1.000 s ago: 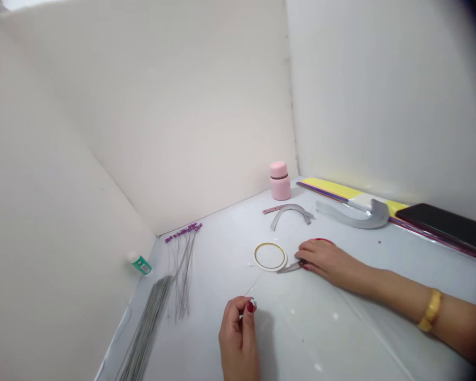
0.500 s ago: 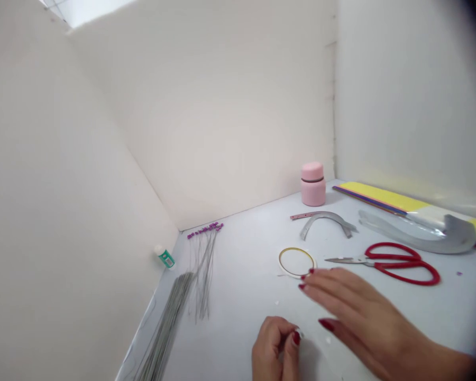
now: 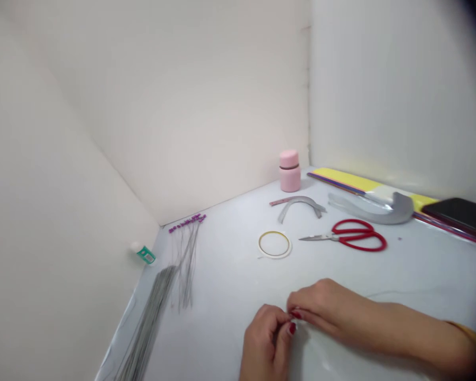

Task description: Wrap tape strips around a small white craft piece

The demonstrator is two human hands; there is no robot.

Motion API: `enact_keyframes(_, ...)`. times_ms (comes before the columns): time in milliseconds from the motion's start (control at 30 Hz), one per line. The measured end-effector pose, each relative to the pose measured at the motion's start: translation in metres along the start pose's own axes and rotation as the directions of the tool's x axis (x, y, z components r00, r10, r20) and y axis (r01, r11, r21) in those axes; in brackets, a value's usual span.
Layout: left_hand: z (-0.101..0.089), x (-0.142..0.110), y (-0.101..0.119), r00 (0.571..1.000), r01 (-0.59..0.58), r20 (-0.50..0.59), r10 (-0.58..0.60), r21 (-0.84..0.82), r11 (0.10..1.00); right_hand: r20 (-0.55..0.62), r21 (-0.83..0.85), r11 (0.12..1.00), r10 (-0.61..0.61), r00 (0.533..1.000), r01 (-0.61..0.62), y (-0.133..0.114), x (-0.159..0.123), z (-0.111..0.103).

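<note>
My left hand [image 3: 264, 344] is low in the middle, its fingers pinched together on something too small to name. My right hand [image 3: 327, 308] reaches in from the right, and its curled fingertips meet the left fingertips at that same spot. Both hands rest on the white table [image 3: 230, 275]. A thin roll of tape [image 3: 275, 244] lies beyond them, and red-handled scissors [image 3: 351, 236] lie closed to its right, apart from both hands.
A pink jar [image 3: 290, 170] stands in the back corner. Grey curved strips [image 3: 300, 205] and a larger grey strip [image 3: 375, 207] lie near yellow sheets [image 3: 351, 182] and a dark phone [image 3: 460, 211]. Thin wires [image 3: 158, 299], purple-tipped stems [image 3: 186, 225] and a small glue bottle [image 3: 143, 254] sit left.
My right hand left the scissors lying on the table and came back to meet my left hand. The view swung right, then partly back.
</note>
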State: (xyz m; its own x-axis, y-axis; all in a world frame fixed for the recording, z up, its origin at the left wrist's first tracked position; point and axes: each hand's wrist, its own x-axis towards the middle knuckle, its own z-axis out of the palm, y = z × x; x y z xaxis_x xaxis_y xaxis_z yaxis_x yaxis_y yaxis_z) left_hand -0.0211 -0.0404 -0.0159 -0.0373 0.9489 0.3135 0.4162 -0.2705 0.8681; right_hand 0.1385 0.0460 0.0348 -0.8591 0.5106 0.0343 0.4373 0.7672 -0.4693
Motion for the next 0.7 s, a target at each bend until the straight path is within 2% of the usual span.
enact_keyframes(100, -0.001, 0.000, 0.004, 0.997, 0.064, -0.030, -0.067, -0.070, 0.995, 0.013, 0.030, 0.999, 0.013, 1.000, -0.013, -0.007, 0.004, 0.003)
enact_keyframes(233, -0.003, 0.001, 0.007, 0.978, 0.148, -0.121, -0.168, -0.157, 0.976, -0.039, -0.029, 0.996, 0.082, 0.996, -0.083, 0.008, 0.001, 0.011)
enact_keyframes(333, -0.003, 0.001, 0.008, 0.961, 0.210, -0.125, -0.247, -0.249, 0.945, -0.109, -0.013, 0.991, 0.129, 0.986, -0.131, 0.016, -0.003, 0.018)
enact_keyframes(400, -0.002, 0.001, 0.009, 0.921, 0.323, -0.106, -0.376, -0.334, 0.886, -0.158, 0.070, 0.987, 0.157, 0.975, -0.148, 0.016, -0.004, 0.022)
enact_keyframes(500, -0.002, 0.002, 0.010, 0.828, 0.477, -0.058, -0.558, -0.451, 0.755, -0.211, 0.260, 0.954, 0.204, 0.956, -0.146, 0.011, -0.005, 0.021)
enact_keyframes(600, -0.002, 0.004, 0.011, 0.766, 0.541, 0.014, -0.642, -0.554, 0.633, -0.187, 0.397, 0.913, 0.178, 0.966, -0.091, 0.007, -0.007, 0.018)
enact_keyframes(700, 0.001, 0.007, 0.013, 0.726, 0.556, 0.089, -0.681, -0.658, 0.507, -0.225, 0.377, 0.926, 0.066, 0.972, 0.025, 0.006, -0.011, 0.016)
